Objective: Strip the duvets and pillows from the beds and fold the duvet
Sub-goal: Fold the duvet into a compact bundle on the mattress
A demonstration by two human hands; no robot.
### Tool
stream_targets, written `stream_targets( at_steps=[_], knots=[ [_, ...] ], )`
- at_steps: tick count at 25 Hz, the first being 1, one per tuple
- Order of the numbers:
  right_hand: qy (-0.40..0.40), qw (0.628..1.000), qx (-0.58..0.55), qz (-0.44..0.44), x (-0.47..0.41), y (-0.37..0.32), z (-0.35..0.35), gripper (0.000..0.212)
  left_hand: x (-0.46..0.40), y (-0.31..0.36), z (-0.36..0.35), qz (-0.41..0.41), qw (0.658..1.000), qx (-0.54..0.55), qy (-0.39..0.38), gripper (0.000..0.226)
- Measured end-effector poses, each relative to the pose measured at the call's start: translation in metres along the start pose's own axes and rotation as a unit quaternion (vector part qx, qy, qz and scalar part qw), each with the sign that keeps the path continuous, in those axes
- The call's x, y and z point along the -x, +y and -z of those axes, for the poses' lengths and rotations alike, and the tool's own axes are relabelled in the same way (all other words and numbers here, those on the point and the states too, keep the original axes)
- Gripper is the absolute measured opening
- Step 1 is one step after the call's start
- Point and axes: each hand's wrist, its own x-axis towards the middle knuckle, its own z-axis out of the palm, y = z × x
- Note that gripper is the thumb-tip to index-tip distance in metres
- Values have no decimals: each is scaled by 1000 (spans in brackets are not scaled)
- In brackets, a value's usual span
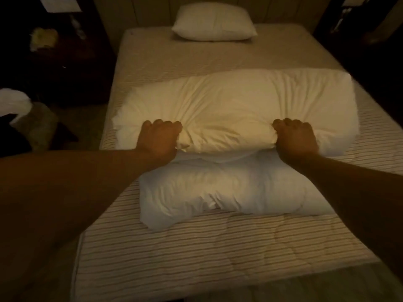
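- Dim room, warm light; bare striped mattress filling the middle of view, headboard wall behind.
- Far left: dark nightstand with a pale unclear item on top; white bundle of fabric on the floor beside the bed, identity not clear.
- Left hand: fingers curled and clamped on the near edge of the duvet, bunching the cloth into the fist.
- Centre: duvet lying across the mattress width, partly folded; upper cream layer doubled over a lower white layer that spills toward the foot. Folds uneven, lower layer rumpled.
- Far centre: one pillow at the head of the bed, well apart from the duvet, not yet stripped.
- Right hand: fingers likewise curled tight on the same near edge, level with the left.
- Risk, judged: grips set inboard of the corners, so outer ends unsupported; likely to sag or flop open on lifting.
- Risk, judged: rumpled lower layer may drag, giving a skewed, lumpy fold.
- Risk, judged: right end near mattress edge; could slide to the floor.
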Motion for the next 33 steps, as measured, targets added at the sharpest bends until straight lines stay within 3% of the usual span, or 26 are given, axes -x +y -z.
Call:
stream_targets(
  at_steps=[4, 9, 10, 13, 14, 16, 18, 19, 21, 22, 23, 26, 28, 30, 33],
  knots=[
    [29, 996, -49, 65, 60, 30, 50, 20, 78, 32, 32, 27, 999, -14, 41, 39],
    [-183, 981, 9, 57, 154, 36, 12, 27, 176, 88, -12, -13, 989, -21, -144, 77],
    [-194, 979, 16, 54, 164, 33, 2, 27, 176, 93, -13, -22, 991, 12, -132, 77],
    [-210, 977, 19, 21, 173, 23, -16, 27, 129, 109, -9, -57, 997, 27, 39, 79],
    [-231, 973, 22, 12, 169, 23, -20, 30, 109, 114, -10, -39, 998, 30, 38, 92],
    [-308, 951, -2, 11, 152, 20, -19, 38, 83, 126, -29, 13, 998, 29, -47, 121],
    [-373, 925, -33, 66, 111, 7, -1, 34, 77, 131, -55, 26, 995, -4, -96, 136],
    [-328, 939, -57, 80, 84, -3, 13, 30, 76, 131, -64, 27, 994, -8, -104, 140],
    [-84, 982, -170, 26, 32, -16, 34, 32, 76, 128, -76, 33, 994, -18, -105, 144],
    [18, 979, -204, -22, 11, -18, 35, 44, 76, 125, -81, 35, 995, -20, -96, 145],
    [32, 976, -200, -76, 0, -15, 28, 59, 75, 122, -84, 32, 995, -21, -94, 145],
    [-192, 956, -109, -192, 16, 0, -18, 80, 80, 117, -88, 4, 994, -17, -111, 141],
    [-271, 934, -104, -209, 25, 8, -32, 84, 76, 118, -78, -18, 993, -1, -119, 127],
    [-272, 934, -104, -209, 0, 14, -24, 83, 45, 110, -51, -48, 995, 31, -81, 100],
    [-140, 966, -112, -188, -70, 15, -1, 69, -49, 102, 7, -84, 984, 102, 121, 52]
  ],
)
